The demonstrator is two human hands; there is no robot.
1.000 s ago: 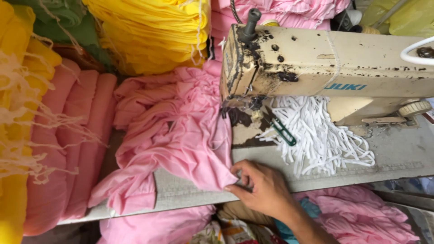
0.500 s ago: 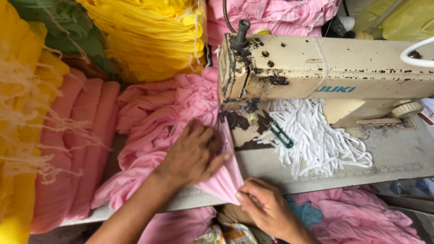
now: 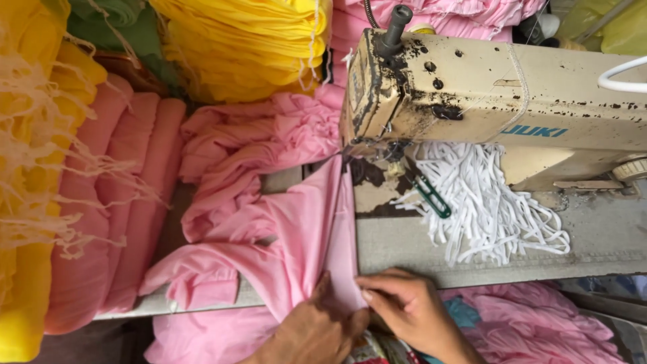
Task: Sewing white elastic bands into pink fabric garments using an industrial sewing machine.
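Both hands are working at the near edge of the surface [image 3: 472, 253]. The left hand [image 3: 317, 323] and the right hand [image 3: 404, 307] are each pinching the near end of a pink cloth [image 3: 317, 236], fingers pressed together on its folded edge. The cloth is running in a taut strip from the hands up to the needle area beneath the old cream sewing machine [image 3: 499, 94]. To do this well, I'd judge both edges should be kept aligned and evenly tensioned, fed straight toward the needle. A heap of white cords [image 3: 485, 202] and green snips [image 3: 428, 192] are lying beside it; yellow fabric stacks [image 3: 242, 40] are sitting behind.
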